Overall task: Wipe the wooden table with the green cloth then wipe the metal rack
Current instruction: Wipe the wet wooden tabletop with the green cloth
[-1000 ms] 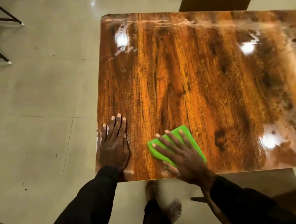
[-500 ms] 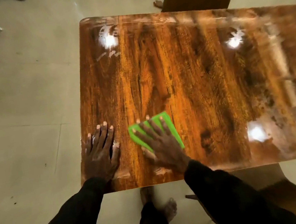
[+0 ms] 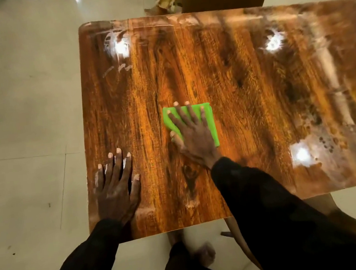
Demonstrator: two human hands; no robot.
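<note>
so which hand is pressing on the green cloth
The right hand, fingers spread flat over the green cloth; the left hand lies on bare wooden table.

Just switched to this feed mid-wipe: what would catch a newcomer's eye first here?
The bright green cloth, pressed flat under the right hand near the middle of the glossy wooden table, stands out at once. The left hand lies flat, fingers spread, by the table's near left corner. Pale streaks mark the far left corner.
</note>
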